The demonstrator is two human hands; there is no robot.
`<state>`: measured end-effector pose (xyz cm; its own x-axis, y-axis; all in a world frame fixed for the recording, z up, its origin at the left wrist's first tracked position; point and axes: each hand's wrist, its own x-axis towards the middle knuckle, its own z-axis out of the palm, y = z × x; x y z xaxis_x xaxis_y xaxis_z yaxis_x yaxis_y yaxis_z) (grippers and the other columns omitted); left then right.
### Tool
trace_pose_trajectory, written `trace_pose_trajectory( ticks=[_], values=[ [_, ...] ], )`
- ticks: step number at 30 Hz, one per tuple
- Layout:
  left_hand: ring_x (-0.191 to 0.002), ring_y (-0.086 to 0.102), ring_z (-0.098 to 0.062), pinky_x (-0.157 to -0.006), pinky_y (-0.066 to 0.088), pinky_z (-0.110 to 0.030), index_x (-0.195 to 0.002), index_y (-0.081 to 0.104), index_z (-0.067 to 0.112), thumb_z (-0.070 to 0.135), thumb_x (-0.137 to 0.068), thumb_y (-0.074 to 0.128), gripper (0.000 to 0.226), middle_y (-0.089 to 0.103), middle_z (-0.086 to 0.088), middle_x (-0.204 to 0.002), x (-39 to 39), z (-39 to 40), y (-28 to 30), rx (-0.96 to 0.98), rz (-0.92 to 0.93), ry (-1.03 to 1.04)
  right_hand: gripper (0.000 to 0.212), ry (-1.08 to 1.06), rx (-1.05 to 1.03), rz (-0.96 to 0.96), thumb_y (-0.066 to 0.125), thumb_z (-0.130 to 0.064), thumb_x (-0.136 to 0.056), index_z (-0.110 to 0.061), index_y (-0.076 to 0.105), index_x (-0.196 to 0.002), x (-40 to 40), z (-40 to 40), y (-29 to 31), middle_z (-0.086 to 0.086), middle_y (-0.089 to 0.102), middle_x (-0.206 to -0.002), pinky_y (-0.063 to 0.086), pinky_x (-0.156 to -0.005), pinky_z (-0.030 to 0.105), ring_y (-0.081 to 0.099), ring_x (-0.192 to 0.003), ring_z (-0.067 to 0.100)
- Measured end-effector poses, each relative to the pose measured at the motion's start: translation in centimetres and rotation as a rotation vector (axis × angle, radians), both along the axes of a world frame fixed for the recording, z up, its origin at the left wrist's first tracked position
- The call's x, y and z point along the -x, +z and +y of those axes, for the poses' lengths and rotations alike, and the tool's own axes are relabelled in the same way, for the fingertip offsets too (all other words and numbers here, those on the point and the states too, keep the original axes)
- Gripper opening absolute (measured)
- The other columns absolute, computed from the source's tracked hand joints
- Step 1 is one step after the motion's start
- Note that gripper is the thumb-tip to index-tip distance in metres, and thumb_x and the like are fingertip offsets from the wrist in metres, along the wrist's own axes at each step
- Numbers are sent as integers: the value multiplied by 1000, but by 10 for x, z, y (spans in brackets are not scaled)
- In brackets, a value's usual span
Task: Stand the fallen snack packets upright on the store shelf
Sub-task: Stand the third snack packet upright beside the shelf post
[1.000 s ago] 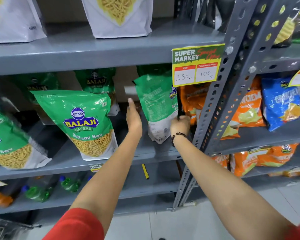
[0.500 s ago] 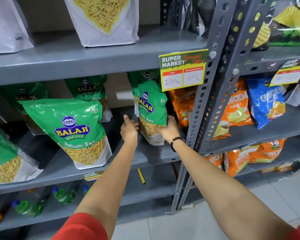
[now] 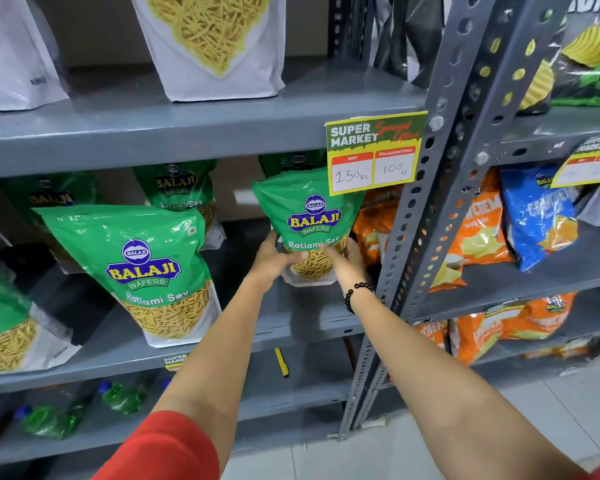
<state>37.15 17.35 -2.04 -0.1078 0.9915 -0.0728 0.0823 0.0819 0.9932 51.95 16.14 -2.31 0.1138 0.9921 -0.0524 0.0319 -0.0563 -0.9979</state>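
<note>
Both hands clasp the lower half of a green Balaji packet (image 3: 310,216) — left hand (image 3: 274,259) on its left edge, right hand (image 3: 347,258) on its right; the packet stands upright, label forward, on the grey shelf (image 3: 309,317), just beside orange packets (image 3: 374,226); a price tag (image 3: 374,154) hangs above.

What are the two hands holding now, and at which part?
Both the left hand and right hand hold one green Balaji packet by its lower part, one on each side.
</note>
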Motion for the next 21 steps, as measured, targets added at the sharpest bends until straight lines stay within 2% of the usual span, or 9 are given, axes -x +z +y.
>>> trace_pose_trajectory(
  ticks=[1, 3, 5, 13, 15, 21],
  values=[
    [-105, 50, -10, -69, 49, -7, -130, 45, 8, 0, -68, 77, 70, 55, -1, -123, -2, 1, -1, 0, 6, 24, 47, 9, -21, -12, 64, -18, -85, -10, 49, -129, 0, 1, 1, 6, 59, -127, 41, -98, 34, 54, -116, 21],
    [-111, 56, -21, -90, 52, -33, -125, 50, 8, 4, -66, 79, 66, 59, -10, -127, -5, 2, -4, 12, 28, 104, 45, 9, -53, -57, 64, -18, -86, -6, 50, -127, 1, 1, 2, 13, 61, -127, 43, -98, 37, 56, -116, 26],
    [-113, 57, -27, -97, 48, -44, -122, 53, 9, 10, -63, 82, 65, 61, -13, -126, -8, -1, -6, 16, 87, 171, 42, -2, -62, -75, 62, -16, -88, -3, 51, -125, 0, -1, 1, 16, 61, -126, 45, -96, 36, 57, -115, 29],
    [-101, 63, -22, -91, 52, -40, -112, 60, 11, 20, -56, 87, 63, 67, -11, -117, -11, -27, -3, 20, 142, 228, 40, -32, -5, -138, 60, -25, -89, -6, 53, -123, -3, -23, 1, 16, 64, -122, 51, -94, 43, 60, -110, 31],
    [-103, 63, -23, -91, 52, -40, -112, 60, 10, 20, -56, 87, 63, 67, -11, -117, -13, -37, -3, 10, 143, 224, 40, -43, 9, -172, 60, -28, -88, -7, 54, -121, -3, -30, 1, 15, 65, -121, 51, -93, 41, 61, -108, 32],
    [-110, 60, -27, -94, 50, -41, -115, 57, 5, 24, -60, 85, 64, 64, -14, -122, -19, -62, 2, -3, 219, 216, 42, -61, 30, -183, 61, -29, -86, -8, 55, -122, -7, -51, 1, 15, 65, -122, 48, -99, 49, 60, -111, 32]
  ],
)
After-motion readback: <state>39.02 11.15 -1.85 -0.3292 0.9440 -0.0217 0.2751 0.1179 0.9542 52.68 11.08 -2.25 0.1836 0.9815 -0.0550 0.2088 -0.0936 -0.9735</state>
